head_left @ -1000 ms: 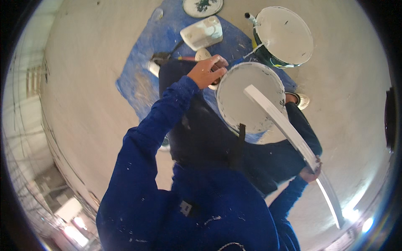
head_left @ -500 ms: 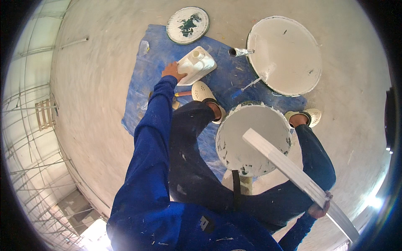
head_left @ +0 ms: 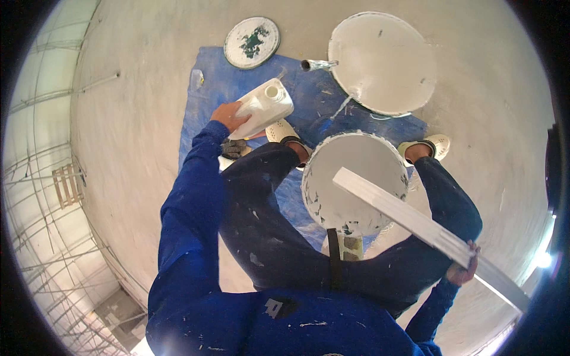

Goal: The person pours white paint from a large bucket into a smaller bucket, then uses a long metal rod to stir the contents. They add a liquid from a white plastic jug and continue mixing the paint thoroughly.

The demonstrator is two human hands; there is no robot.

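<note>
My left hand (head_left: 230, 117) is closed on the near side of a white plastic jug (head_left: 261, 110). The jug has no cap on, and its open neck points up at a tilt. Below that hand lies a dark glove (head_left: 235, 149), partly covered by my leg. My right hand (head_left: 462, 265) grips a long, pale, ribbed bar (head_left: 409, 216). The bar's far end hangs over a bucket (head_left: 350, 172) between my legs, and its near end reaches to the lower right. Greyish-white stuff fills the bucket, and smears mark its rim.
A blue sheet (head_left: 202, 113) covers the floor here. On it or at its edge are a smeared round lid (head_left: 252, 43), a wide tub of white paste (head_left: 383, 62), a foil-wrapped tube (head_left: 319, 64) and a blue-handled tool (head_left: 335, 115). A block (head_left: 351, 246) stands behind the bucket.
The jug has come up off the sheet in my left hand and is tilted more. The bar keeps its place over the bucket, and my view has shifted slightly.
</note>
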